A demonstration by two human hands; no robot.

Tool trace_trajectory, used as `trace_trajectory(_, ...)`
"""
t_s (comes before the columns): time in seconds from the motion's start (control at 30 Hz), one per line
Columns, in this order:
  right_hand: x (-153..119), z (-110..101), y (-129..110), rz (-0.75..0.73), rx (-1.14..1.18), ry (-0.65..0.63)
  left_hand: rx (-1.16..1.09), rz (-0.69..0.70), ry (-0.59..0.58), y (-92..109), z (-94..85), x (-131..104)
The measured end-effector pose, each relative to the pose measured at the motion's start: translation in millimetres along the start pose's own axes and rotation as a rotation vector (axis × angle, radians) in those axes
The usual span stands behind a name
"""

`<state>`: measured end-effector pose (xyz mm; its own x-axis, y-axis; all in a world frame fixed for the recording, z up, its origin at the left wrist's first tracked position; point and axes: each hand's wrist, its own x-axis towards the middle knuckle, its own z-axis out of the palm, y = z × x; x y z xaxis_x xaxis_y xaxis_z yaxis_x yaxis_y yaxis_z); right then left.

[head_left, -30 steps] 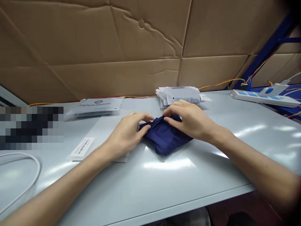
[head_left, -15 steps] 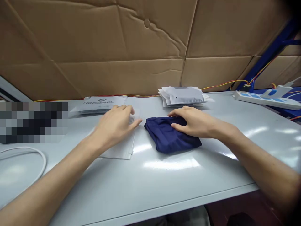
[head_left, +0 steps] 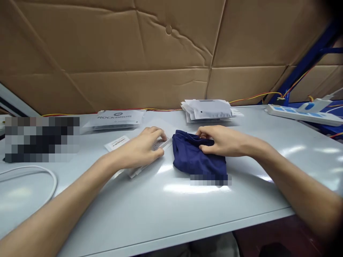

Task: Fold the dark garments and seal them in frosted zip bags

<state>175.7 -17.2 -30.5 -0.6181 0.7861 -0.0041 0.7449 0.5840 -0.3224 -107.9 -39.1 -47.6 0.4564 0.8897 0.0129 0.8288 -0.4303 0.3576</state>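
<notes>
The left hand (head_left: 146,148), near the centre of the frame, is partly open over a plastic bag (head_left: 142,170). Its fingers curl down and its thumb stands a little apart from them, with part of the bag showing between. It touches the bag, but whether it grips it firmly cannot be told.

The right hand (head_left: 223,141), right of centre, is partly closed on a dark blue cloth (head_left: 197,159). Its thumb lies on the near side of the cloth and its bent fingers are at the top edge, with fabric between them. The cloth lies bunched on the table (head_left: 171,221) at the centre of the frame, just right of the bag, its lower edge partly covered by a pixelated patch.

A white label (head_left: 117,142) with small print lies left of the left hand. Behind, a printed pile of packets (head_left: 116,119) sits left of centre and a stack of pale packets (head_left: 211,109) right of centre, in front of brown cardboard (head_left: 112,53). A power strip (head_left: 302,114) lies at the right side, and a white cable (head_left: 55,182) curves at the lower left.
</notes>
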Motion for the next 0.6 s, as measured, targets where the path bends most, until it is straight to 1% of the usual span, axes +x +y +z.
trace_trajectory(0.2,-1.1,1.1,-3.3,-0.081,0.025,0.036,-0.037,-0.008,0.073,-3.8,2.8,5.1)
trace_trajectory(0.3,-0.7,2.5,-5.0,-0.163,-0.011,0.098,-0.050,0.014,0.113,-6.1,4.0,7.3)
trace_trajectory(0.43,0.4,4.3,-7.9,-0.232,-0.111,0.200,-0.072,0.057,0.120,-8.3,6.5,9.4)
trace_trajectory(0.53,0.8,7.0,-12.8,-0.294,-0.149,0.242,-0.098,0.069,0.131,-5.2,9.0,10.2)
trace_trajectory(0.6,1.4,10.3,-17.1,-0.354,-0.169,0.271,-0.114,0.076,0.138,0.7,10.7,10.2)
